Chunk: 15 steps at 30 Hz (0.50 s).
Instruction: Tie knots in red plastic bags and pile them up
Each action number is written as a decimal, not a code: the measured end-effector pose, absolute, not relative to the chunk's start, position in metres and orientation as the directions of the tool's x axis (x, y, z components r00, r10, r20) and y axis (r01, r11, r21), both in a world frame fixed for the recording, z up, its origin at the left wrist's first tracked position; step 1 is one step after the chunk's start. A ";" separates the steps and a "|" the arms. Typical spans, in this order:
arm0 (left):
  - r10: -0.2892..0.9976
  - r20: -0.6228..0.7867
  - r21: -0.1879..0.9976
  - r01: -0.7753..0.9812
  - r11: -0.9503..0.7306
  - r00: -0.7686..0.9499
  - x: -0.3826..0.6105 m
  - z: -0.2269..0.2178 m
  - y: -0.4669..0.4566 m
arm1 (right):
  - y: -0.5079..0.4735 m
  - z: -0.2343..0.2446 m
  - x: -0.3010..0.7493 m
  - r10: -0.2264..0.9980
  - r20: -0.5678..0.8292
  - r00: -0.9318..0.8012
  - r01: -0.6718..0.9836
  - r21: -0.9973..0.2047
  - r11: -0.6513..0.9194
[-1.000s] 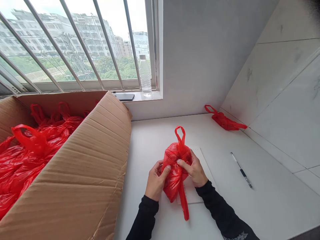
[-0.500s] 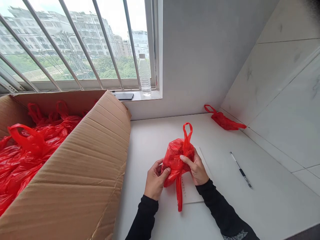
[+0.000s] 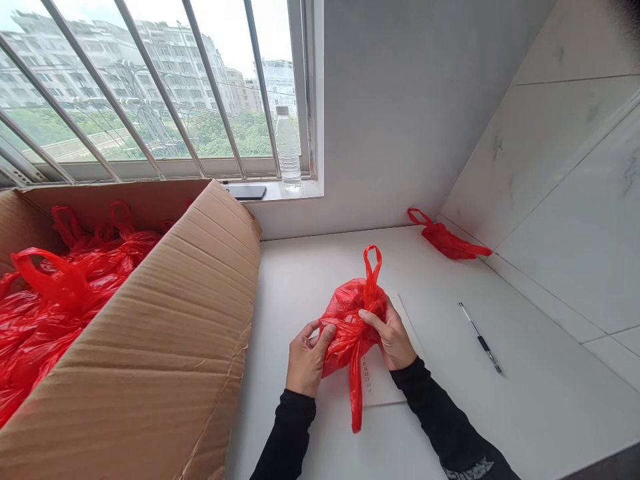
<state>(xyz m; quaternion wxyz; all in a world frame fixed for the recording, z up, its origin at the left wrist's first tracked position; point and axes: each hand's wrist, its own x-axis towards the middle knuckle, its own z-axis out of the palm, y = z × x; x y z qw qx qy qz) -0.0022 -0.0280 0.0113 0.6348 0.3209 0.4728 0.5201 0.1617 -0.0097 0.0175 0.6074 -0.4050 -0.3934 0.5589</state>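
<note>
A knotted red plastic bag point(image 3: 345, 327) is held between my two hands above the white table. One handle loop sticks up from its knot and the other hangs down toward me. My left hand point(image 3: 306, 360) grips the bag's left side, thumb in front and fingers partly behind. On the right side, my right hand point(image 3: 393, 337) has its thumb pressed near the knot, and its other fingers are hidden behind the bag. What the bag contains cannot be made out. Under it lies a white sheet of paper point(image 3: 385, 383) with a column of writing, partly covered.
At left stands a large cardboard box point(image 3: 165, 340) holding several red bags point(image 3: 60, 287). A pen point(image 3: 481, 339) lies right of the paper. Another red bag point(image 3: 450, 241) rests by the wall corner. A bottle point(image 3: 288, 150) and a phone point(image 3: 247, 193) sit on the windowsill.
My left hand has shifted slightly left and its thumb has moved up on the bag. The bag has tilted a little, and its lower handle hangs slightly lower. My right hand stays almost in place.
</note>
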 end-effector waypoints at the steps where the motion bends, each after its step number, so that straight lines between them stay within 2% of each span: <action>1: 0.967 -0.253 0.901 -0.358 0.244 0.021 -0.002 0.012 -0.028 | -0.009 0.017 0.162 0.997 0.023 0.069 -0.365 -0.930 0.047; 8: 0.984 -0.141 0.915 -0.364 0.171 0.109 0.002 0.009 -0.030 | -0.009 0.016 0.162 0.997 0.013 0.075 -0.382 -0.923 0.041; 12: 0.990 -0.113 0.942 -0.307 0.133 0.083 0.002 0.008 -0.029 | -0.010 0.018 0.162 0.998 -0.003 0.059 -0.430 -0.903 0.023; 15: 0.986 -0.079 0.958 -0.263 0.117 0.148 0.002 0.014 -0.031 | -0.009 0.019 0.163 0.998 -0.010 0.059 -0.460 -0.888 0.018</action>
